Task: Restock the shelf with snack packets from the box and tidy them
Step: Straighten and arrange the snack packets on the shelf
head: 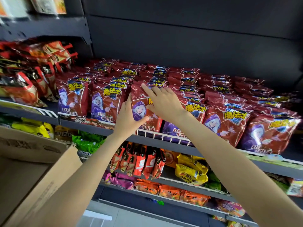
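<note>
Both arms reach up to a dark shelf full of red snack packets. The packets are shiny and dark red, with white lightning lines, big yellow letters near the top and a cartoon girl in a purple hood on the front. They stand upright in rows that go back to the dark wall, and a low white wire rail runs along the front edge.

The two hands are on one front packet near the middle of the shelf. It stands in the front row, between the rows to its left and right. The left hand holds its left side, with the thumb curled across the front just under the girl's face and the other fingers tucked behind. The right hand lies flat on the upper front of that packet, with its fingers straight and spread, and the pointing finger reaches up to the top edge. It presses but does not grab.

A brown cardboard box sits low on the left, under the left arm. What is inside it cannot be seen well, since the view there is blurry. On the shelf further left stand other red and orange bags. Lower shelves hold yellow bags, green bags and orange bags.
</note>
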A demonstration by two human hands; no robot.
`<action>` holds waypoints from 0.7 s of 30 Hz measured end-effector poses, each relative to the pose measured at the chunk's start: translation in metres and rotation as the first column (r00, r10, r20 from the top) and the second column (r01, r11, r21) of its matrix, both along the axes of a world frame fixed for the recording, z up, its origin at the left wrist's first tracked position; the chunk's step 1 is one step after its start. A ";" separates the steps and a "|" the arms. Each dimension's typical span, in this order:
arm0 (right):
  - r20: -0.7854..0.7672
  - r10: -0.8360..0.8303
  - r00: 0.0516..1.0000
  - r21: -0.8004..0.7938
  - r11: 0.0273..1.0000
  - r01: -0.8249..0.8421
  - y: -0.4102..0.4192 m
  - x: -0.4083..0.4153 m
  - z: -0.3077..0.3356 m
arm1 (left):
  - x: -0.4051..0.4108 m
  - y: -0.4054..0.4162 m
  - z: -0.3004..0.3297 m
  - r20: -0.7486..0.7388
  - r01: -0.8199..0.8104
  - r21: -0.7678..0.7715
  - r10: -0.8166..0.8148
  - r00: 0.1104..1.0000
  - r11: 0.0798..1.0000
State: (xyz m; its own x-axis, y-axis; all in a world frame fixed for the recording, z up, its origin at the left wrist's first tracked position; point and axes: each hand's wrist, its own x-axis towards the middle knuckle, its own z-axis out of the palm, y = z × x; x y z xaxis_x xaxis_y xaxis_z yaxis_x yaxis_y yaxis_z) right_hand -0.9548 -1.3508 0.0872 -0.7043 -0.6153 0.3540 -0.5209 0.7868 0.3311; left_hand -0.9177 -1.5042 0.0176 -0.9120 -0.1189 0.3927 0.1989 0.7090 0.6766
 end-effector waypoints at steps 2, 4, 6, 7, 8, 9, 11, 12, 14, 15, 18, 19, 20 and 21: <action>0.017 0.008 1.000 0.004 1.000 -0.008 -0.003 0.001 -0.008 | 0.000 0.001 0.000 0.025 0.005 0.022 -0.005 1.000 1.000; 0.031 -0.008 0.999 0.017 1.000 0.007 -0.008 -0.001 -0.013 | 0.000 0.001 0.002 0.059 0.045 0.137 -0.054 0.997 0.989; 0.039 -0.040 0.998 0.021 0.999 0.039 -0.011 -0.005 -0.016 | -0.002 0.001 0.003 0.047 0.096 0.250 -0.111 0.993 0.963; 0.041 -0.055 0.998 0.025 0.998 0.054 -0.012 -0.006 -0.019 | -0.003 0.001 0.002 0.030 0.109 0.270 -0.121 0.992 0.957; 0.039 -0.066 0.997 0.028 0.997 0.065 -0.012 -0.007 -0.021 | -0.004 0.001 0.001 0.011 0.118 0.279 -0.126 0.992 0.953; 0.033 -0.073 0.997 0.036 0.997 0.072 -0.013 -0.007 -0.022 | -0.004 0.001 0.001 -0.002 0.123 0.283 -0.127 0.992 0.951; 0.002 -0.058 0.998 0.044 0.997 0.058 -0.012 -0.004 -0.020 | -0.004 0.004 0.000 -0.021 0.120 0.277 -0.119 0.993 0.953; -0.024 -0.022 0.999 0.034 0.999 0.022 -0.011 -0.001 -0.019 | -0.003 0.005 0.000 -0.034 0.109 0.255 -0.104 0.994 0.961; -0.105 0.075 0.992 -0.039 0.996 -0.080 -0.004 0.010 -0.016 | -0.002 0.007 -0.002 -0.079 0.062 0.164 -0.050 0.996 0.984; -0.163 0.104 0.981 -0.092 0.989 -0.120 0.003 0.016 -0.017 | 0.001 0.008 -0.003 -0.106 0.029 0.106 -0.018 0.994 0.994; -0.236 0.006 0.972 -0.180 0.982 -0.050 0.030 0.031 -0.032 | 0.009 0.013 -0.005 -0.151 -0.022 0.009 0.023 0.988 1.000; -0.211 -0.043 0.977 -0.167 0.986 0.007 0.037 0.033 -0.038 | 0.011 0.015 -0.006 -0.130 -0.010 0.004 0.011 0.991 1.000; -0.173 -0.078 0.982 -0.139 0.989 0.054 0.042 0.034 -0.044 | 0.012 0.017 -0.006 -0.089 0.009 0.000 -0.009 0.996 1.000; -0.129 -0.092 0.987 -0.107 0.991 0.079 0.044 0.033 -0.050 | 0.013 0.018 -0.006 -0.043 0.025 -0.004 -0.026 0.999 1.000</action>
